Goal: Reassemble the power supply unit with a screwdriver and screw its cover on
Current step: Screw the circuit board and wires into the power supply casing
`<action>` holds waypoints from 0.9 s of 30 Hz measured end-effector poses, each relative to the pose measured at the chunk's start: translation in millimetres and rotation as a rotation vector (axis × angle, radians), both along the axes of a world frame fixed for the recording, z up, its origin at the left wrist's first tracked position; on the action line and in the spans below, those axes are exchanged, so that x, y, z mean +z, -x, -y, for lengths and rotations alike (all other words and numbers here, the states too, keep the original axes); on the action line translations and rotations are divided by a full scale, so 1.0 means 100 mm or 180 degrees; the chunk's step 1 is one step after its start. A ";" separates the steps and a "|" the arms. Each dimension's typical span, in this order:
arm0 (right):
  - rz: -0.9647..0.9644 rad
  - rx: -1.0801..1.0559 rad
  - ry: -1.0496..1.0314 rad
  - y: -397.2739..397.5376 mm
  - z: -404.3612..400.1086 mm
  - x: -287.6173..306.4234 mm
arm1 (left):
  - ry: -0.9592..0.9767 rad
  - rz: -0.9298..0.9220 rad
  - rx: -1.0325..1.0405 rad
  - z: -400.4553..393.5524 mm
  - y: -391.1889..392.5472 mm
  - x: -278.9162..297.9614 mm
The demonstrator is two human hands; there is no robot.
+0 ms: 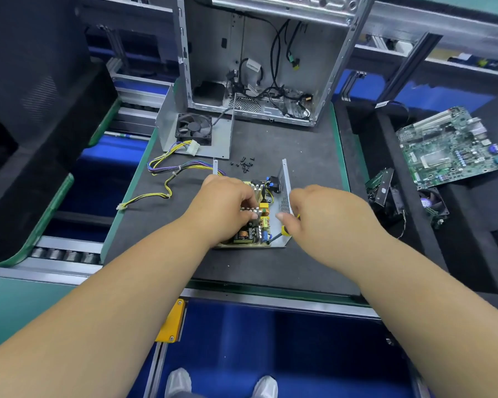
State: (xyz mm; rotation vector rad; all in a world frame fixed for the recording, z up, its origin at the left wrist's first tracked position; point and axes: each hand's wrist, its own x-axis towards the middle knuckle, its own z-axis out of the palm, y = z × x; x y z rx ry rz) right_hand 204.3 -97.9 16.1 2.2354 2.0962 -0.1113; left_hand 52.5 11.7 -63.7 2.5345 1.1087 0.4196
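The open power supply unit (283, 179) lies on the dark mat, its metal base holding a yellow circuit board (260, 222) with coils and capacitors. My left hand (223, 208) rests on the board, fingers pressing its components. My right hand (319, 214) grips a screwdriver (279, 234) with a yellow-and-black handle, its tip down at the board's near right corner. The grey metal cover (167, 124) with a black fan (194, 129) stands behind, at the mat's back left. Several small black screws (245, 163) lie between cover and unit.
A bundle of yellow, purple and black cables (167, 168) trails left from the unit. An empty computer case (259, 58) stands at the back. A green motherboard (452, 147) and loose parts (385, 191) lie on the right. A roller conveyor (66, 254) runs on the left.
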 end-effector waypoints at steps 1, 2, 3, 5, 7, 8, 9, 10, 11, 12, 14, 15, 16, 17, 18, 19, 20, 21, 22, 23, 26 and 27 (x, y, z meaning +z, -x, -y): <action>-0.0417 0.0059 0.0078 -0.01 0.00 0.02 | 0.0005 0.0007 -0.0004 0.00 0.00 0.00; -0.0792 0.0151 0.0196 -0.01 0.00 0.06 | 0.0010 0.0007 -0.0010 0.00 0.00 0.00; -0.0956 0.0273 0.0282 -0.02 -0.01 0.09 | 0.0012 0.0002 -0.0015 0.00 0.00 0.00; -0.0638 0.0342 0.0203 -0.02 -0.05 0.10 | 0.0014 -0.0001 -0.0018 -0.01 0.00 -0.01; 0.0172 0.0118 -0.0003 0.01 -0.09 0.06 | 0.0013 0.0011 -0.0011 -0.01 0.00 -0.01; 0.0477 0.0007 -0.0065 0.03 -0.09 0.03 | 0.0021 0.0017 -0.0007 -0.01 0.00 -0.01; 0.0571 -0.0050 -0.0097 0.04 -0.09 0.01 | 0.0027 0.0022 -0.0004 -0.01 0.00 -0.01; 0.0449 -0.0052 -0.0115 0.04 -0.09 0.00 | 0.0034 0.0025 -0.0003 -0.01 0.00 -0.01; 0.0162 -0.0003 -0.0095 0.03 -0.09 0.01 | 0.0042 0.0030 -0.0003 -0.01 0.00 0.00; -0.0191 0.0122 -0.0056 0.01 -0.08 0.03 | 0.0051 0.0028 -0.0003 -0.01 0.00 0.00; -0.0657 0.0391 0.0142 0.01 -0.08 0.09 | 0.0061 0.0026 -0.0004 -0.01 0.01 0.00; -0.0672 0.0439 0.0172 0.03 -0.08 0.11 | 0.0067 0.0036 -0.0006 -0.01 0.01 0.00; -0.0434 0.0438 0.0084 0.07 -0.08 0.10 | 0.0074 0.0053 -0.0011 0.00 0.01 0.01; 0.0011 0.0370 -0.0032 0.10 -0.08 0.08 | 0.0075 0.0065 -0.0015 0.00 0.01 0.01; 0.0450 0.0271 -0.0099 0.13 -0.08 0.04 | 0.0076 0.0068 -0.0014 0.00 0.01 0.01; 0.0642 0.0159 -0.0160 0.14 -0.08 0.01 | 0.0073 0.0069 -0.0010 0.00 0.01 0.01; 0.0541 0.0062 -0.0183 0.13 -0.08 0.00 | 0.0075 0.0071 -0.0006 0.00 0.01 0.01; 0.0134 -0.0009 -0.0157 0.11 -0.09 0.00 | 0.0074 0.0075 -0.0001 -0.01 0.01 0.02; -0.0425 -0.0026 -0.0079 0.07 -0.11 0.01 | 0.0082 0.0072 0.0002 -0.01 0.01 0.02; -0.0856 0.0030 0.0056 0.03 -0.13 0.04 | 0.0098 0.0072 0.0003 -0.01 0.01 0.03; -0.0556 0.0104 -0.0010 0.04 -0.14 0.04 | 0.0115 0.0119 0.0008 0.00 0.01 0.03; -0.0059 0.0026 -0.0122 0.07 -0.15 0.02 | 0.0110 0.0127 0.0014 0.01 0.01 0.03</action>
